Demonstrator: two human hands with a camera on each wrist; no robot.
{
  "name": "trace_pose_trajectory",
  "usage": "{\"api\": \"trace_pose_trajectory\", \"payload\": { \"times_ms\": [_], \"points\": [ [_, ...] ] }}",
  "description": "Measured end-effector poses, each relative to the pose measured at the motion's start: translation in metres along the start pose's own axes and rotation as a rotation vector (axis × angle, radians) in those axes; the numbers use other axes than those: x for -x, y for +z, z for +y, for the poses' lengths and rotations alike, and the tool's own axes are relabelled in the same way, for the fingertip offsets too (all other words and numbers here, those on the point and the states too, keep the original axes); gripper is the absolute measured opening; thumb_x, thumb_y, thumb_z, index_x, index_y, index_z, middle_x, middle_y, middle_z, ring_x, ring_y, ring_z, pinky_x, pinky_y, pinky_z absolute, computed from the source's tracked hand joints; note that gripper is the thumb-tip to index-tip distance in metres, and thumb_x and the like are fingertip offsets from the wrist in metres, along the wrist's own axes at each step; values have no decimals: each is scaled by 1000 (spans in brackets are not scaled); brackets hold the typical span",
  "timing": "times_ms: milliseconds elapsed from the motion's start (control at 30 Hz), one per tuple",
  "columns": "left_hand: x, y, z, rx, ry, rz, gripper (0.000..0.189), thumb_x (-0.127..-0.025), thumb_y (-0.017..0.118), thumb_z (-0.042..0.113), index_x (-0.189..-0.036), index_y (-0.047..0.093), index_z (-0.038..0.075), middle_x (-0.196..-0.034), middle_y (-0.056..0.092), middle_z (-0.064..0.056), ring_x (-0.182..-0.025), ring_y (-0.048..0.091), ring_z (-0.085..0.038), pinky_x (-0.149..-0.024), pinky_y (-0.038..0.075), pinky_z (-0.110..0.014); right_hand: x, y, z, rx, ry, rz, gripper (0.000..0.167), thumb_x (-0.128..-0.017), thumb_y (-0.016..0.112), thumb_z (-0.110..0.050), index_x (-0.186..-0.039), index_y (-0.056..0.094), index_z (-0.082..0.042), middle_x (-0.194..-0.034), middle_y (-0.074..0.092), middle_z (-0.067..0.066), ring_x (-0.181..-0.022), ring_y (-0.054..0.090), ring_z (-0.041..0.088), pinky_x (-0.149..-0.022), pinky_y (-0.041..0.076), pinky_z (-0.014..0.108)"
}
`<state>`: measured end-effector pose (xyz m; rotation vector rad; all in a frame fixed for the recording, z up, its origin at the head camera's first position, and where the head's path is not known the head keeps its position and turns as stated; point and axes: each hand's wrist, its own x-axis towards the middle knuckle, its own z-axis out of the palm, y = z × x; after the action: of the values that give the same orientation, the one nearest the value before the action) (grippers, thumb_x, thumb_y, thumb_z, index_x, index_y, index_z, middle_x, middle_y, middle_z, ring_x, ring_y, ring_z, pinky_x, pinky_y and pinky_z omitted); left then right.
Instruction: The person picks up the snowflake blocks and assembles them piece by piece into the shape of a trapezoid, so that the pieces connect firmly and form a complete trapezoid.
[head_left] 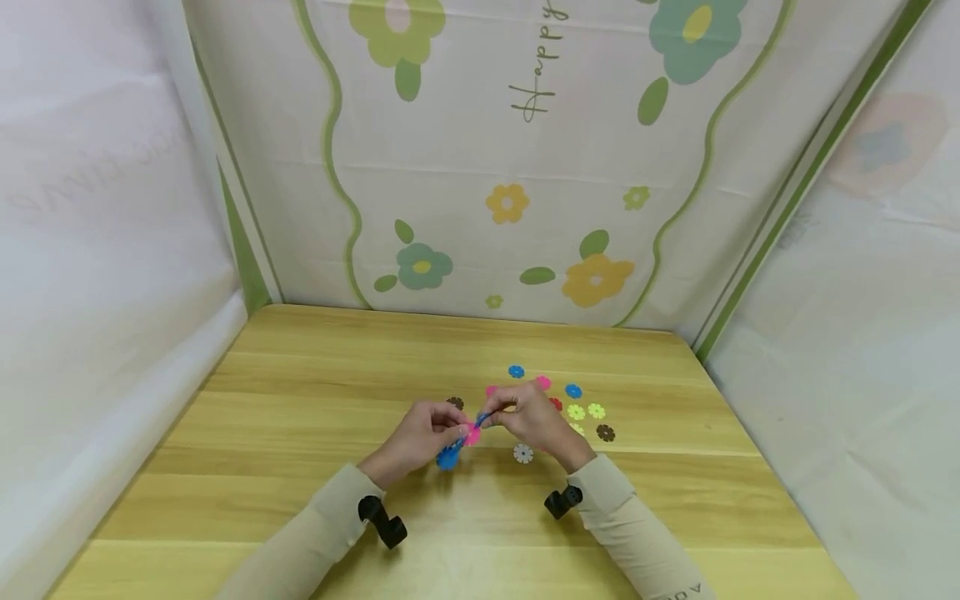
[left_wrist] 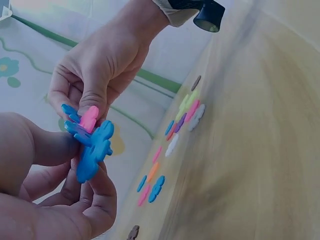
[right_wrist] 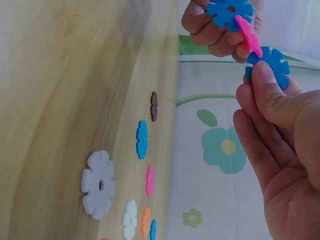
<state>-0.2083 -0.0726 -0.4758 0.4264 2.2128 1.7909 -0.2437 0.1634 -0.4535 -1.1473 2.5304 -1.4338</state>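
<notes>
Looking past the beige sleeves (head_left: 300, 542) and the pale grey disc (head_left: 522, 453) lying on the wooden table (head_left: 187, 500), we find the left hand (head_left: 420, 433) pinching a blue disc (head_left: 447, 457), with a pink disc (right_wrist: 249, 36) linking it to a second blue disc (right_wrist: 276, 64) that the right hand (head_left: 534, 414) pinches above the tabletop. Beyond, we see scattered discs (head_left: 596, 411) in yellow, brown, pink and blue, then a flower-printed curtain (head_left: 450, 150) behind the table's far edge

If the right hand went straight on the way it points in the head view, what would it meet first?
Probably the pink flower-shaped disc, which touches the blue disc the right hand pinches; the left hand seems next, though depth is unclear.
</notes>
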Motion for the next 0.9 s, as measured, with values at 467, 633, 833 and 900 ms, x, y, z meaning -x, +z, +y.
{"api": "trace_pose_trajectory", "payload": {
  "times_ms": [467, 633, 833, 900],
  "points": [
    [2, -1, -2, 9, -10, -20, 14, -106, 63, 10, -111, 75, 4, -104, 74, -11, -97, 73, -38, -76, 58, -28, 3, 9, 3, 46, -19, 31, 11, -91, 79, 1, -90, 82, -10, -87, 81, 3, -81, 77, 7, -78, 63, 25],
    [1, 0, -2, 0, -2, -13, 14, -107, 62, 8, -110, 74, 3, -105, 75, -12, -95, 73, -34, -75, 58, -28, 3, 9, -1, 86, -75, 37, 12, -90, 79, 4, -89, 81, -7, -86, 81, 5, -81, 78, 8, -76, 63, 25],
    [0, -3, 2, -28, 22, 7, 13, -107, 62, 7, -106, 74, 3, -104, 71, -11, -86, 68, -16, -77, 58, -28, 2, 11, -4, 139, -138, 60, 11, -91, 78, 4, -90, 81, -7, -87, 81, 6, -82, 79, 11, -76, 64, 27],
    [0, -6, 3, -30, 16, -9, 12, -106, 62, 7, -107, 73, 3, -102, 71, -11, -84, 67, -17, -77, 57, -27, 2, 11, -3, 131, -123, 41, 9, -92, 78, 0, -91, 81, -8, -88, 82, 5, -83, 78, 9, -77, 64, 28]
  ]
}}
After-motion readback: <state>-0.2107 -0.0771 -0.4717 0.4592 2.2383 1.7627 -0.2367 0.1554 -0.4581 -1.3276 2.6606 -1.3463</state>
